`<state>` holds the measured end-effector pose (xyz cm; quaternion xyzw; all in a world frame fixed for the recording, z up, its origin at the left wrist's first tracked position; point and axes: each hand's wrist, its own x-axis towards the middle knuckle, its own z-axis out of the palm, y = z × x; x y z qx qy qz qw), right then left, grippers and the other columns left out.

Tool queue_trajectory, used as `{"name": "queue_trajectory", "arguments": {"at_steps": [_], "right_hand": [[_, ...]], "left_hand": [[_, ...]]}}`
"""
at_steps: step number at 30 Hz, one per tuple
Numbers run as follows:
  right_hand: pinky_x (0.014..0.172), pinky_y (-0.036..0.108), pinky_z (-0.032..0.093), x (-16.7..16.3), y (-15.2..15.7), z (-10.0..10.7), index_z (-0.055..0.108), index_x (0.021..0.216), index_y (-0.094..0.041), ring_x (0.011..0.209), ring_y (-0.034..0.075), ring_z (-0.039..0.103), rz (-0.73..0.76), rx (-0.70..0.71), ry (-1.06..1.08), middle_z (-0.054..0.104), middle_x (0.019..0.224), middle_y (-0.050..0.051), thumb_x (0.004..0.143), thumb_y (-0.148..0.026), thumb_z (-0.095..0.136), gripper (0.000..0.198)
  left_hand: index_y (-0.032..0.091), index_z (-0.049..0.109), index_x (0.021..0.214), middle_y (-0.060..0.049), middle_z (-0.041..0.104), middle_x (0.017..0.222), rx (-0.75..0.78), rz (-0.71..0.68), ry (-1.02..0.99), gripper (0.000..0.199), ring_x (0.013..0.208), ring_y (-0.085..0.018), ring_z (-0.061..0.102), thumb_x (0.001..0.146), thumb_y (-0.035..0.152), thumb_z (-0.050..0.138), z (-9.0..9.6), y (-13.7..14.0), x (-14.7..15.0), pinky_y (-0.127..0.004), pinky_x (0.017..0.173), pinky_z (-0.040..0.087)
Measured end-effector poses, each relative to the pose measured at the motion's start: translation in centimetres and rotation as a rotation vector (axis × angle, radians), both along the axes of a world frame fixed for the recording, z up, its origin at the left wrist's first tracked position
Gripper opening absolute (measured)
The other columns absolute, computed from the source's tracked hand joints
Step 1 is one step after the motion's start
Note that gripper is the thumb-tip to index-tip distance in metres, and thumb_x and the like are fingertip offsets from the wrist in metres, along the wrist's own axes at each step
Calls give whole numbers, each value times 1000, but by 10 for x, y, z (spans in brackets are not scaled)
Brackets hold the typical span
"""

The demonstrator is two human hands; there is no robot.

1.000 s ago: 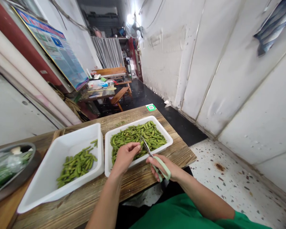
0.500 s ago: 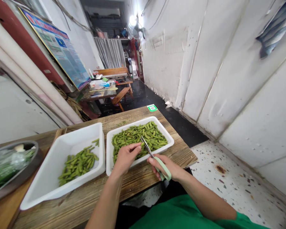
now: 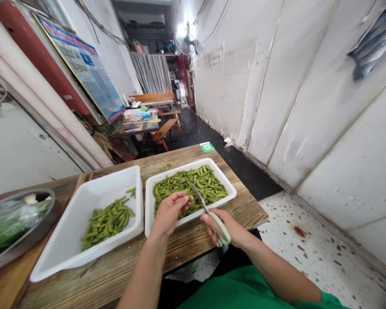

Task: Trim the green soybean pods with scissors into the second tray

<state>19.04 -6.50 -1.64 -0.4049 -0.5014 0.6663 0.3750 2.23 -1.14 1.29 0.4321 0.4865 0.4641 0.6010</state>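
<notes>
My right hand (image 3: 223, 225) grips a pair of scissors (image 3: 217, 221) by pale green handles. Their blades point up and away over the right tray (image 3: 233, 189), a white one heaped with green soybean pods (image 3: 173, 182). Just left of the blades, my left hand (image 3: 170, 210) hangs over the tray's near side with its fingers curled together; what is between the fingertips cannot be made out. A deeper white tray (image 3: 67, 214) stands on the left, with a smaller pile of pods (image 3: 109, 221) towards its right side.
Both trays rest on a wooden table (image 3: 116, 274). At far left, a metal bowl (image 3: 45, 223) holds leafy greens in clear plastic. A green code card (image 3: 206, 146) lies by the far edge, near some plant scraps (image 3: 167, 166). Behind are a cluttered table (image 3: 138, 126) and wooden bench (image 3: 165, 128).
The pod that showed at my left fingertips is no longer plain to see, and those fingers have curled and drawn back slightly from the blades. The scissors have shifted little; the blades look closer together.
</notes>
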Motion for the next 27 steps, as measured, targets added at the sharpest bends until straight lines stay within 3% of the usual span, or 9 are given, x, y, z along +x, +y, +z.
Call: {"name": "queue_trajectory", "arguments": {"at_steps": [4,7,11,27], "right_hand": [[44,20,40,-1,-3,3,46,88,-18,46,7,47,63,-21,90,48,60,-4,75,-64,46,48],[45,20,38,0,-4,4,45,86,-18,46,7,46,83,0,76,48,61,-4,76,-64,46,47],[45,20,37,0,-3,2,43,84,-18,46,6,45,82,2,48,47,63,-5,76,-62,47,45],[39,17,39,-1,-2,-2,45,78,-17,41,4,44,48,34,84,46,59,-6,76,-60,50,44]], "left_hand": [[16,50,79,-1,65,75,-49,53,-171,28,75,-13,64,61,19,71,3,1,2,-19,61,45],[17,49,82,4,60,69,-10,112,-212,32,69,-11,63,59,17,72,2,0,5,-18,58,45],[16,50,80,6,57,63,36,137,-214,30,58,-6,58,59,16,72,0,0,7,-16,55,44],[15,44,62,0,63,57,37,43,-127,26,58,-9,59,63,22,69,-4,-10,16,-19,57,45]]}}
